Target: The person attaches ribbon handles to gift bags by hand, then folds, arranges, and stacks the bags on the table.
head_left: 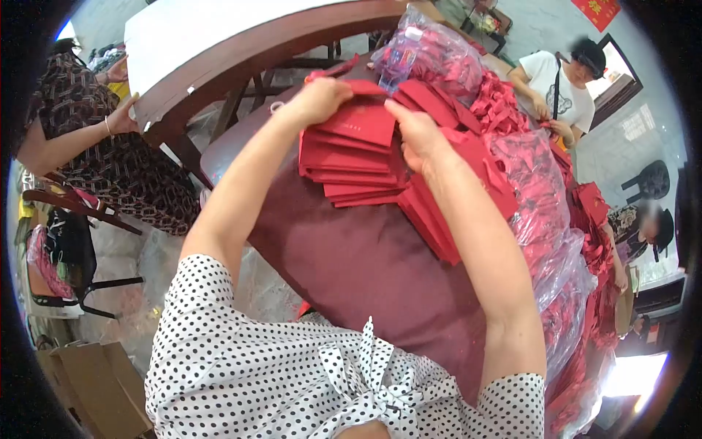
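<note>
Rectangles of smooth red sheet material (pixel 349 150) are lying stacked on a plain maroon tabletop (pixel 351 252), far middle; the left hand (pixel 324 101) is grasping their far-left edge, the right hand's (pixel 423 139) fingers are curling rightward, grip unclear; crinkled clear plastic (pixel 537 175) is glinting right.

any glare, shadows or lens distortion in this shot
Head view: strong fisheye bend, with the white tabletop's edge bowed and the corners black; head view: glints on the clear plastic bags and a blown-out patch at lower right; head view: soft shadow on the maroon surface below the red packets.
</note>
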`<action>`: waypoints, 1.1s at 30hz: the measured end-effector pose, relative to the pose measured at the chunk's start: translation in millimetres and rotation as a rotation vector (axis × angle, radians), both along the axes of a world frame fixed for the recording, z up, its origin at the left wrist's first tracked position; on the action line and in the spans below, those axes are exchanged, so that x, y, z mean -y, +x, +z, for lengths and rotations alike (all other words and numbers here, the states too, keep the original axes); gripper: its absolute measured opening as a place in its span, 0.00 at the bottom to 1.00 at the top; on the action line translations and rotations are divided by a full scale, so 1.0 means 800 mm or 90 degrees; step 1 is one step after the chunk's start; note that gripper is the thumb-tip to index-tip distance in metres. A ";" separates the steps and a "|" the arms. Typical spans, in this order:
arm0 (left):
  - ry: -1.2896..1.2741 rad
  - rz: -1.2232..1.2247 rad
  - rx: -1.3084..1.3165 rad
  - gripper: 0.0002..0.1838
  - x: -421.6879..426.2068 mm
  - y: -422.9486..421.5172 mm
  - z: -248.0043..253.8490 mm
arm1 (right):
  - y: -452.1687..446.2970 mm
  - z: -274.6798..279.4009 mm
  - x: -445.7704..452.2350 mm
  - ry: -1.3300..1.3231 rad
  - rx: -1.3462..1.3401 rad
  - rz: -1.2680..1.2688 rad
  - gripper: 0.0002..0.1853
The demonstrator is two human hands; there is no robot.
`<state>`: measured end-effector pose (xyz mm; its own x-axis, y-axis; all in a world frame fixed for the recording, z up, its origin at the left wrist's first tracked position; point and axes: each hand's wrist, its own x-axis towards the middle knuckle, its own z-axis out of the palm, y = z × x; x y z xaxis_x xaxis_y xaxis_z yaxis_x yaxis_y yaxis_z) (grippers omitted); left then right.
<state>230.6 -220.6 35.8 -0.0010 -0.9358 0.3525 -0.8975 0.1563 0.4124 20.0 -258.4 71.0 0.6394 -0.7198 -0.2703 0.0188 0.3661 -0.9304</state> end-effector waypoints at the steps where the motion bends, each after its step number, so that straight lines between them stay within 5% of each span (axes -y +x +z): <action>1: -0.080 0.037 -0.041 0.12 -0.011 0.002 -0.001 | -0.003 0.013 -0.009 0.004 -0.019 -0.006 0.20; 3: -0.168 0.044 -0.091 0.13 -0.035 0.003 0.010 | -0.003 0.028 -0.020 -0.081 -0.155 -0.055 0.24; 7: -0.290 -0.013 -0.172 0.13 -0.079 -0.022 0.017 | 0.014 0.002 -0.006 -0.011 -0.061 -0.085 0.26; 10: -0.119 -0.084 -0.260 0.21 -0.113 -0.049 0.022 | 0.017 0.002 -0.016 0.056 -0.043 -0.081 0.29; 13: 0.058 0.124 -0.498 0.21 -0.082 -0.013 -0.001 | 0.017 0.012 -0.027 0.062 -0.050 -0.117 0.40; 16: 0.031 0.128 -0.373 0.19 -0.069 -0.006 -0.034 | 0.022 -0.034 0.011 0.108 -0.013 0.016 0.38; 18: 0.028 0.291 -0.212 0.41 -0.081 -0.029 -0.032 | 0.026 -0.016 -0.016 -0.058 -0.169 -0.056 0.30; 20: 0.067 0.385 -0.188 0.42 -0.084 -0.037 -0.039 | 0.025 -0.031 -0.009 -0.110 -0.269 -0.019 0.25; 21: 0.161 0.349 -0.340 0.40 -0.075 -0.026 -0.057 | 0.025 -0.033 -0.011 -0.161 -0.344 -0.002 0.26; 23: 0.052 0.228 -0.437 0.37 -0.082 -0.040 -0.075 | 0.032 -0.055 0.010 -0.236 -0.430 -0.009 0.26; 27: -0.081 0.289 -0.247 0.33 -0.092 -0.072 -0.093 | 0.046 -0.104 0.050 -0.283 -0.467 -0.036 0.27; 30: -0.106 0.279 -0.288 0.33 -0.096 -0.074 -0.095 | 0.053 -0.114 0.070 -0.370 -0.503 -0.085 0.29; 33: -0.141 0.270 -0.333 0.31 -0.098 -0.077 -0.099 | 0.042 -0.048 0.042 -0.437 -0.510 0.018 0.39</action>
